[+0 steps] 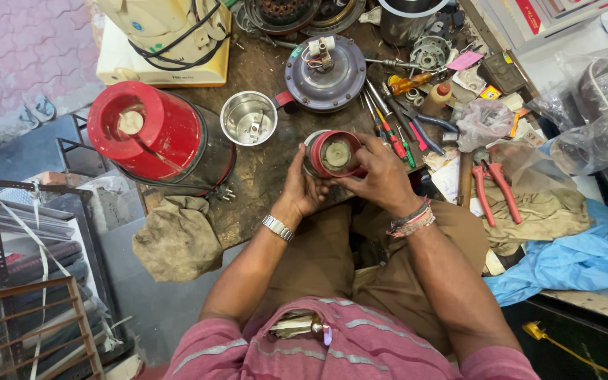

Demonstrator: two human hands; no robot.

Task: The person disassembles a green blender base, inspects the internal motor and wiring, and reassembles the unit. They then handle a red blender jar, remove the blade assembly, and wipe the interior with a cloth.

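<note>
A small red round jar base [335, 153] with a pale disc in its middle is held over the workbench edge. My left hand [302, 188] grips its left side from below, a metal watch on that wrist. My right hand [383, 177] wraps its right side, threads and bands around the wrist. Just left of it stands a steel mixer jar [248, 118] with a blade inside. A big red mixer body [153, 135] lies on its side at the left.
A grey round motor housing [326, 73] sits behind the jar base. Screwdrivers [386, 119], red-handled pliers [494, 188] and a hammer lie at the right. A dirty rag [177, 241] hangs off the bench's front edge; blue plastic sheet [571, 257] at right.
</note>
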